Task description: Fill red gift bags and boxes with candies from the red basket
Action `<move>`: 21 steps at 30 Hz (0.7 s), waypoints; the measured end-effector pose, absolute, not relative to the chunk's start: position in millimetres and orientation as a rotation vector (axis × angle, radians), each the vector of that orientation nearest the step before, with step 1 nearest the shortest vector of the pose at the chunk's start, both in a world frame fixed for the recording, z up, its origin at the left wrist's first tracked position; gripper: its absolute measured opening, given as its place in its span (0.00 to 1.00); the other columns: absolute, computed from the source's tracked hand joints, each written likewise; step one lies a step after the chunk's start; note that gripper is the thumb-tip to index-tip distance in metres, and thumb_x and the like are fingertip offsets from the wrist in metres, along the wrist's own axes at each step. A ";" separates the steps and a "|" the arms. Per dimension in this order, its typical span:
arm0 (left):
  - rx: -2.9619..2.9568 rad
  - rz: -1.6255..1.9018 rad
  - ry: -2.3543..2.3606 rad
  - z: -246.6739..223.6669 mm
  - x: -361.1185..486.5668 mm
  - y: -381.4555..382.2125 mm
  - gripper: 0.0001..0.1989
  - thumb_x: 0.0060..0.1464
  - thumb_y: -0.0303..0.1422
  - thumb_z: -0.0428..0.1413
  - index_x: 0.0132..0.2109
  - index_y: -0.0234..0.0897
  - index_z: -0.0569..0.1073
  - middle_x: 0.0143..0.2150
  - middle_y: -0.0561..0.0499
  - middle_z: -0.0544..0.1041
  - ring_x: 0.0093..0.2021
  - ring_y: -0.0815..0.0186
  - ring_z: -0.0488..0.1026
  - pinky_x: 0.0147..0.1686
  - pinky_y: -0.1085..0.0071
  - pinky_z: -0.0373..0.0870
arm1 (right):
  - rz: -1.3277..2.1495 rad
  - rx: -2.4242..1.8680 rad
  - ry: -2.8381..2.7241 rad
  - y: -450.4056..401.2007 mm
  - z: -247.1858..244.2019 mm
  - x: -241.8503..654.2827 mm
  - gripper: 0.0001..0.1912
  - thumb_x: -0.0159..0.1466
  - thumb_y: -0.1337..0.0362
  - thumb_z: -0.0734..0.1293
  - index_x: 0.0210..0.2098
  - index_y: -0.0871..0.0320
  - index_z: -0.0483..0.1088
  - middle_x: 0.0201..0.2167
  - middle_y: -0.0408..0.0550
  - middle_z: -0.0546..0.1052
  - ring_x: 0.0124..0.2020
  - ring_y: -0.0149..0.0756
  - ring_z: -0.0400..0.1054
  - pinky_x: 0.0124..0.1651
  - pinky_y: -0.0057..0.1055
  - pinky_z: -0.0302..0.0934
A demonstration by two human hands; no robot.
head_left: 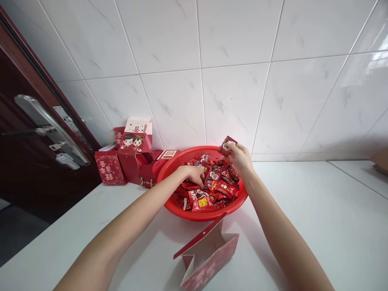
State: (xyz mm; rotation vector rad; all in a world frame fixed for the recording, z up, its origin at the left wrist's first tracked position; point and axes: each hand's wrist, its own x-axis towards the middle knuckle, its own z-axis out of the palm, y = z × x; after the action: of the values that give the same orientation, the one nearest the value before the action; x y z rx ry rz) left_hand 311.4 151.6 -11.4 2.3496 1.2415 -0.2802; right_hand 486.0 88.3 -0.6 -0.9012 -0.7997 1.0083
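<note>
A red plastic basket (201,217) holds many red-wrapped candies (201,201). My left hand (195,175) reaches into it from the left, its fingers curled down among the wrappers; what they hold, if anything, is hidden. Above the basket's right rim, my right hand (240,157) pinches a dark red candy packet (227,146) with white characters. In front of the basket stands a red paper box (214,258) with its top open and its flap raised; neither hand touches it.
Several red gift boxes (109,167) are grouped left of the basket against the tiled wall (169,109). A dark red door (33,161) with a metal handle is at the left. Part of a brown box (381,160) shows at the right edge of the white table (318,210).
</note>
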 end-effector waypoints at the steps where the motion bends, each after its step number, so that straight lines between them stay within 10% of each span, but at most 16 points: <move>1: 2.322 -0.264 1.202 -12.8 309.7 152.9 0.10 0.26 0.29 0.71 0.17 0.41 0.76 0.16 0.54 0.72 0.21 0.62 0.67 0.28 0.67 0.64 | 1.013 -0.900 -0.799 88.1 -0.3 485.9 0.15 0.49 0.54 0.75 0.28 0.55 0.71 0.26 0.43 0.76 0.32 0.37 0.73 0.31 0.31 0.69; 21: 2.037 0.087 1.024 -20.7 306.8 160.2 0.18 0.30 0.25 0.65 0.36 0.38 0.78 0.27 0.60 0.77 0.33 0.64 0.73 0.33 0.74 0.66 | 1.004 -0.945 -0.767 83.4 5.1 481.7 0.10 0.51 0.59 0.74 0.25 0.58 0.71 0.22 0.42 0.75 0.25 0.32 0.72 0.25 0.26 0.66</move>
State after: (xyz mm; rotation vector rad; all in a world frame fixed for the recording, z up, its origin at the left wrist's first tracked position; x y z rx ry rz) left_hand 306.8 160.2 -20.7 2.0375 1.0238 0.0870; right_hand 481.7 83.4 5.1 -0.9450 -0.7674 1.0042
